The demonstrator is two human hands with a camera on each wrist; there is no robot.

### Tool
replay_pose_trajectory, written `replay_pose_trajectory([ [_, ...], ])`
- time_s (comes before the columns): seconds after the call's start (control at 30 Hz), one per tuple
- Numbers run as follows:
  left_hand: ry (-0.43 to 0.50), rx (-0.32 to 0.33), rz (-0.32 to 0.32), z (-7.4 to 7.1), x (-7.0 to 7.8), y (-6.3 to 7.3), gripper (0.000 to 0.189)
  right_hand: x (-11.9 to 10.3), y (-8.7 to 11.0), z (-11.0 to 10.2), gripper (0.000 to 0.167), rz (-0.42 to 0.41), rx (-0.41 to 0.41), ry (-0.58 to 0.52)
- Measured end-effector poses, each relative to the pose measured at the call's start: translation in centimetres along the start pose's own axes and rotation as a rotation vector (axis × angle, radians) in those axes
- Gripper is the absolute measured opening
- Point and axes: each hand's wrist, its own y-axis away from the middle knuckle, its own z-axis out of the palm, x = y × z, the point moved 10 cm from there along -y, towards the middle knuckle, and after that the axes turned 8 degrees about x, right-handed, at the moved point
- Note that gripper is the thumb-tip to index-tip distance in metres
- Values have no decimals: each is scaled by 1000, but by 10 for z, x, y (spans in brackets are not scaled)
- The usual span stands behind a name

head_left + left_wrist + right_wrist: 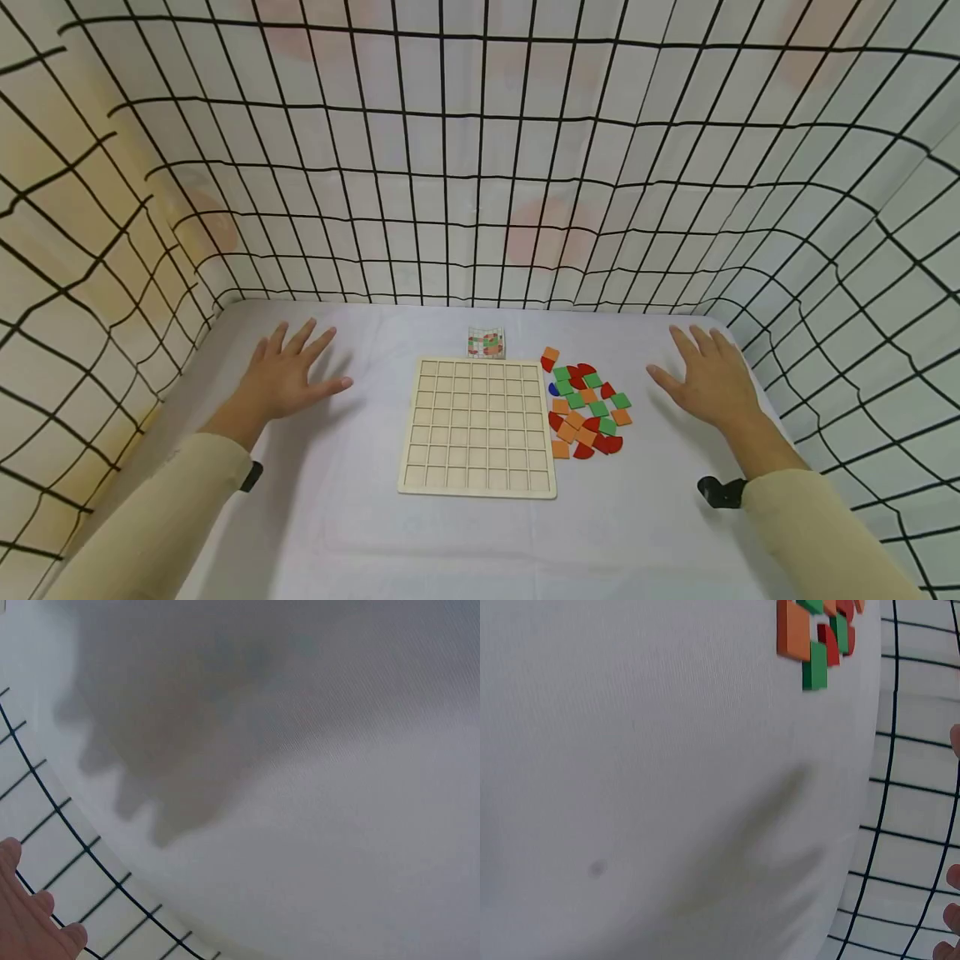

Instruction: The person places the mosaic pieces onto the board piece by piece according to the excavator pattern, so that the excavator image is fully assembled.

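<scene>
Head view only: pale grid board (478,433) between left hand (288,379) and right hand (712,379), small pattern card (486,342) just beyond its far edge, blue half-round piece (553,389) in with red, green and orange pieces (588,396). Left wrist view: just a few fingertips (45,904) in lower corner, blurred hand shadow on white cloth (322,877), black grid lines (87,849) past the edge. Right wrist view: near end of the pile with side thickness visible, orange block (793,630) beside green block (815,667); fingertips at right border, cropped. Can't judge full hand shape from either wrist view. Per head view: left fingers spread, thumb out toward board, well apart from it, nothing in grasp. Right fingers fanned, thumb pointing toward the pile, also bare. Pieces loosely heaped along board's right side, near right thumb but with cloth between; nearest ones right beside board edge, contact unclear.
</scene>
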Motion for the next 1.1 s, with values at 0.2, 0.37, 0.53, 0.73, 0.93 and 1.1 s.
replay_pose_trajectory([
  [0.2,17,17,26,4,18,1,99,-23,2,8,80,23,-11,-44],
  [0.37,34,27,51,11,34,1,98,-45,4,12,76,-5,-2,-78],
  [0.53,88,4,51,21,46,2,98,-68,7,21,73,-17,-30,-127],
  [0.73,157,-34,45,32,60,3,100,-91,12,34,71,-17,-63,-175],
  [0.93,229,-106,30,48,75,1,101,-111,16,49,63,-32,-71,-220],
  [1.1,295,-139,27,60,91,-3,97,-122,15,58,58,-33,-91,-278],
])
